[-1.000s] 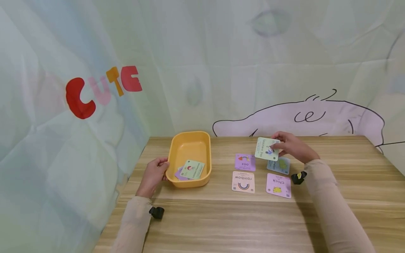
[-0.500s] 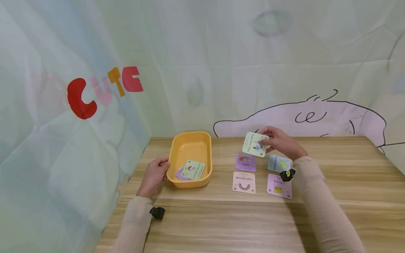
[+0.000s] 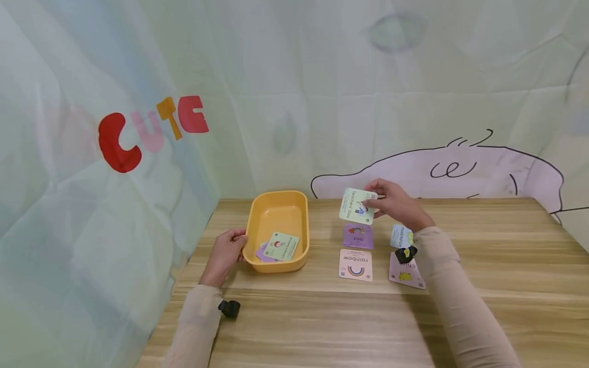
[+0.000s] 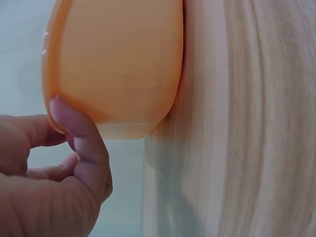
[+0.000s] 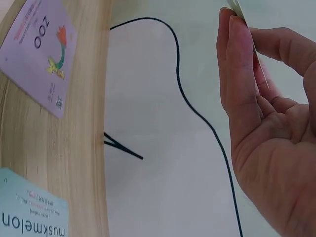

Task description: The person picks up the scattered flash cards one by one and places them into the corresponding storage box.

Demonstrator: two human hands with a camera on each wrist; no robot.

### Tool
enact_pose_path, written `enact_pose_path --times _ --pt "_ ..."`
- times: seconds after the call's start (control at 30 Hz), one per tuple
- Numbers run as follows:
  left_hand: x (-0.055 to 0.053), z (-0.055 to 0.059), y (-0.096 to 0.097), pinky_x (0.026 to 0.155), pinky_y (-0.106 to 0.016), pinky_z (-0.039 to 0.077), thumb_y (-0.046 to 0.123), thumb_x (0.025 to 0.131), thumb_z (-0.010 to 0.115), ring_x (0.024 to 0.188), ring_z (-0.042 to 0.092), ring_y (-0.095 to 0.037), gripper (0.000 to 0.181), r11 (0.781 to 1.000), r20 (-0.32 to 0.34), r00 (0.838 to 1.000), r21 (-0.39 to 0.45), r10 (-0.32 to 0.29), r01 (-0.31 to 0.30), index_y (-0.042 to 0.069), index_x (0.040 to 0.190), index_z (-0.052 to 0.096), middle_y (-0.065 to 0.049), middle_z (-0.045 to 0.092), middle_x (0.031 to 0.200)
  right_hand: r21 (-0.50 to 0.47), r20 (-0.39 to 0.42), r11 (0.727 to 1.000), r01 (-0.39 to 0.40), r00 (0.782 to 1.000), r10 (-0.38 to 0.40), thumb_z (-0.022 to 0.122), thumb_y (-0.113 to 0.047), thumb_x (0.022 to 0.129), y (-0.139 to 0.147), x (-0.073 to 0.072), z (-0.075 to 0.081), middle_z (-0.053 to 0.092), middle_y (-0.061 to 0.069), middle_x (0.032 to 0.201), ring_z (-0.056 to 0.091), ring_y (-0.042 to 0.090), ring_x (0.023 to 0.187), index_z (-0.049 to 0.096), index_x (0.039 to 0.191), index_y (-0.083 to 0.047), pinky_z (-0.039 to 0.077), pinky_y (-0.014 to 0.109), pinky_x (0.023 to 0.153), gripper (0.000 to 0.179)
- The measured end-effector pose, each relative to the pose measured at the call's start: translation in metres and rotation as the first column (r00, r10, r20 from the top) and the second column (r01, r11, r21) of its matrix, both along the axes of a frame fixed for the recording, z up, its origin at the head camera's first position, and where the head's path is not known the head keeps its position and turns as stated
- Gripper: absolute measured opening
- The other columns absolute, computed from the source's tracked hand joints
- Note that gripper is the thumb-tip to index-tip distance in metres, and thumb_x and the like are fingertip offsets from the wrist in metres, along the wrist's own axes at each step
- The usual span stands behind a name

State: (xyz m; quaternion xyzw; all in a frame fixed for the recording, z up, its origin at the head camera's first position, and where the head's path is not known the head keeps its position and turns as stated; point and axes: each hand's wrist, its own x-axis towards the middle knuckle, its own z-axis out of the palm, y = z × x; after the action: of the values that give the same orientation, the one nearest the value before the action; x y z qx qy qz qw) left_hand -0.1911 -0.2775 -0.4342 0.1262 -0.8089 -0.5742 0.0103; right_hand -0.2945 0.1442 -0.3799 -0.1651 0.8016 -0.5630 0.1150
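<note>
My right hand (image 3: 394, 203) pinches a pale green "Teachers Day" flash card (image 3: 353, 205) between thumb and fingers, above the table's far edge. In the right wrist view that card shows edge-on, as a thin line. With thumb and fingers my left hand (image 3: 224, 257) grips the near-left rim of a yellow plastic tray (image 3: 306, 214); the left wrist view shows the thumb (image 4: 74, 116) over the rim. Inside the tray lie a green card (image 3: 281, 246) and a purple card partly under it. The tray stands on the wooden table.
Face up on the table lie a purple zoo card (image 3: 359, 236), a rainbow card (image 3: 356, 265), a muskmelon card (image 3: 399, 235) and a chick card (image 3: 405, 276). My right wrist partly covers the last two. A printed cloth (image 3: 276, 102) hangs behind the table (image 3: 322, 327).
My right hand has carried the Teachers Day card leftward and slightly up, from over the muskmelon card to behind the zoo card. The left hand and tray have stayed put.
</note>
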Motion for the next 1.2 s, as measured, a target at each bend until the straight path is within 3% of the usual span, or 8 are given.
enact_pose_path --times 0.5,0.8,1.2 --pt "0.0 0.0 0.0 0.058 -0.023 0.051 0.017 0.107 0.05 0.068 0.055 -0.016 0.035 1.0 0.004 1.0 -0.005 0.003 -0.003 -0.002 0.136 0.056 -0.016 0.056 0.109 -0.06 -0.074 0.998 -0.034 0.997 0.03 0.067 -0.005 0.094 -0.037 0.004 -0.004 0.065 0.022 0.111 0.069 0.028 0.091 0.054 0.125 0.001 0.061 0.04 0.072 0.034" --pt "-0.001 -0.002 0.0 0.057 -0.023 0.05 0.017 0.106 0.05 0.068 0.054 -0.016 0.035 1.0 0.003 1.0 -0.009 0.008 -0.008 -0.002 0.135 0.056 -0.014 0.056 0.108 -0.034 -0.076 0.999 -0.043 0.996 0.04 0.067 -0.009 0.095 -0.056 0.006 -0.007 0.065 0.019 0.113 0.069 0.028 0.095 0.055 0.124 -0.003 0.061 0.041 0.073 0.032" --pt "-0.001 0.001 0.001 0.059 -0.023 0.051 0.017 0.106 0.05 0.071 0.055 -0.016 0.036 1.0 0.014 1.0 -0.01 0.003 -0.003 -0.002 0.136 0.055 -0.015 0.055 0.108 -0.079 -0.051 0.994 -0.079 0.996 0.075 0.068 -0.01 0.095 -0.077 0.011 -0.009 0.065 0.018 0.115 0.067 0.028 0.097 0.056 0.125 -0.002 0.061 0.039 0.075 0.033"
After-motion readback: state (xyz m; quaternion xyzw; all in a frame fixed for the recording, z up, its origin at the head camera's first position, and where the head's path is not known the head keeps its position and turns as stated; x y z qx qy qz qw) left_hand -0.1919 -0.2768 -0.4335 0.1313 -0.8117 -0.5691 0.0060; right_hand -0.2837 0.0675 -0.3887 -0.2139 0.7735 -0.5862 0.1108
